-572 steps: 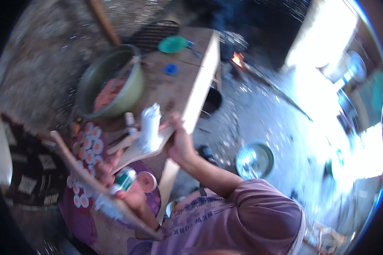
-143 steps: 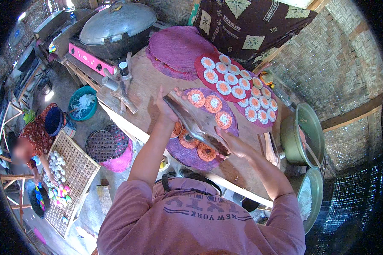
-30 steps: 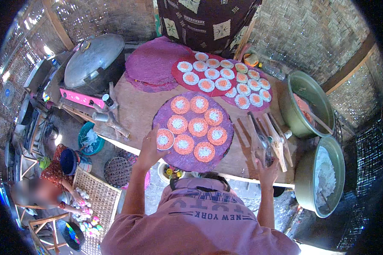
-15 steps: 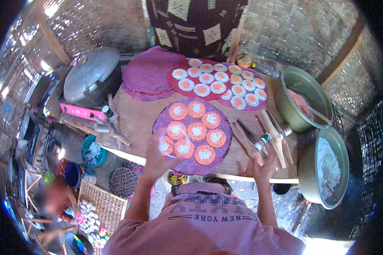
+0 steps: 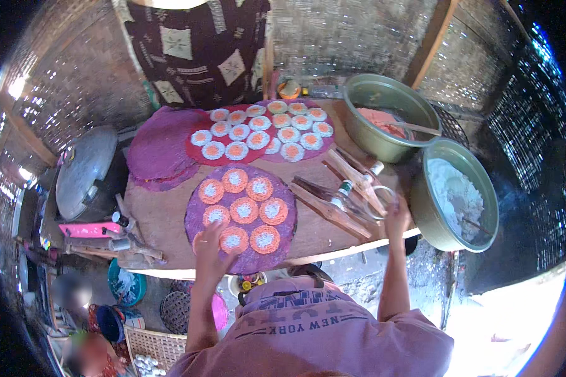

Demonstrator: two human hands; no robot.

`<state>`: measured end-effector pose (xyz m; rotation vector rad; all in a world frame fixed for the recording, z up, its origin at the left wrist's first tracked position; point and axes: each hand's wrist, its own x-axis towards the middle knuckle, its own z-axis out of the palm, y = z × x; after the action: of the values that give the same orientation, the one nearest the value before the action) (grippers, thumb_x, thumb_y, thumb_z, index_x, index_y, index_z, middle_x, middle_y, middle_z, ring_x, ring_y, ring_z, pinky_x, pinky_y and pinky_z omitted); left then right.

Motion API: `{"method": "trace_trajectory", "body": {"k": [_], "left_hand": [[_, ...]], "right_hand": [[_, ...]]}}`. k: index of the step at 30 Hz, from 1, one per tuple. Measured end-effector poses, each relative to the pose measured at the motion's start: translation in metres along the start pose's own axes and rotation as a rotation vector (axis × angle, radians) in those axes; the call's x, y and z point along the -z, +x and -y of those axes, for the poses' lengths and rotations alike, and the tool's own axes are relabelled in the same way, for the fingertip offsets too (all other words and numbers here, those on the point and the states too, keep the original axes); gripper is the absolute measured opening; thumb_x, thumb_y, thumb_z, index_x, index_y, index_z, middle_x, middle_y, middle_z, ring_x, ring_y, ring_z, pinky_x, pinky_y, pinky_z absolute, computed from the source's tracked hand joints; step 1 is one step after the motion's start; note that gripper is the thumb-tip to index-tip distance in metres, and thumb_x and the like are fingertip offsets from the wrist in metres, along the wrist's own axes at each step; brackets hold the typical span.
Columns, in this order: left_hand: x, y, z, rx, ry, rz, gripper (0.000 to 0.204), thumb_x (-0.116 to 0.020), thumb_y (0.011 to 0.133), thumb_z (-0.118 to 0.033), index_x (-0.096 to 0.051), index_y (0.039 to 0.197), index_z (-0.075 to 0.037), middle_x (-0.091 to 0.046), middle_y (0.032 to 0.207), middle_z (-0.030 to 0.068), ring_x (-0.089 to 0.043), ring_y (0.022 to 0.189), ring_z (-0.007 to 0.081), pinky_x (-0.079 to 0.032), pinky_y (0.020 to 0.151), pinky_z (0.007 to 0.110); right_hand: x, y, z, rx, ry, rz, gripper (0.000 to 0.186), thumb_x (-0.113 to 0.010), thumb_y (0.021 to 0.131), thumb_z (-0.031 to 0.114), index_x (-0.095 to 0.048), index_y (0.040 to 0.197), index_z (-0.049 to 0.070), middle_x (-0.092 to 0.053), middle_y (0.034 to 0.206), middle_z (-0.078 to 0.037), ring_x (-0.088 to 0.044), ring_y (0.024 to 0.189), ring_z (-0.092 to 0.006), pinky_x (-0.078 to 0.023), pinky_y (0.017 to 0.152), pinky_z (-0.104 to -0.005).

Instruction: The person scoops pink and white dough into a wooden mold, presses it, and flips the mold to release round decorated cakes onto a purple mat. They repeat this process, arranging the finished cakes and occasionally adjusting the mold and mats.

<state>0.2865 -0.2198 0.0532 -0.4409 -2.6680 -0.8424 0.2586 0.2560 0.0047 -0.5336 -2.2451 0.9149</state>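
My right hand [image 5: 397, 218] pinches the pale ring [image 5: 366, 204] beside wooden tools [image 5: 326, 207]; my left [image 5: 212, 251], fingers loosely spread, is over the purple mat's [image 5: 250, 261] orange rounds [image 5: 243, 210].

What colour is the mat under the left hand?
The mat is purple; it shows best in the head view.

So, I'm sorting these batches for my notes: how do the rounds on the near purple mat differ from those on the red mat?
The near rounds on the purple mat are orange with white centres; the rear rounds on the red mat are white with orange centres.
The left hand partly hides a near round, while no hand covers the rear rounds.
Both are flat, round and two-coloured.
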Motion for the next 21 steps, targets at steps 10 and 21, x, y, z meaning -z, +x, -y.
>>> {"method": "trace_trajectory", "body": {"k": [10,21], "left_hand": [[0.005,-0.025,0.100,0.401,-0.071,-0.214,0.045,-0.064,0.080,-0.006,-0.050,0.123,-0.001,-0.055,0.114,0.0229,-0.055,0.105,0.0371,-0.044,0.090,0.042],[-0.010,-0.035,0.115,0.618,-0.090,-0.247,0.039,-0.065,0.079,-0.010,-0.058,0.115,0.006,-0.059,0.110,0.0229,-0.064,0.089,0.0328,-0.052,0.077,0.037]], "right_hand": [[-0.001,0.007,-0.137,-0.467,0.566,0.007,0.033,-0.058,0.090,0.013,-0.048,0.118,-0.002,-0.056,0.097,-0.018,-0.065,0.066,-0.0243,-0.052,0.050,-0.0330],[-0.001,-0.023,0.035,-0.110,0.344,0.389,0.014,-0.052,0.093,0.012,-0.062,0.097,0.002,-0.062,0.079,-0.007,-0.060,0.066,-0.0143,-0.050,0.060,-0.0320]]}}
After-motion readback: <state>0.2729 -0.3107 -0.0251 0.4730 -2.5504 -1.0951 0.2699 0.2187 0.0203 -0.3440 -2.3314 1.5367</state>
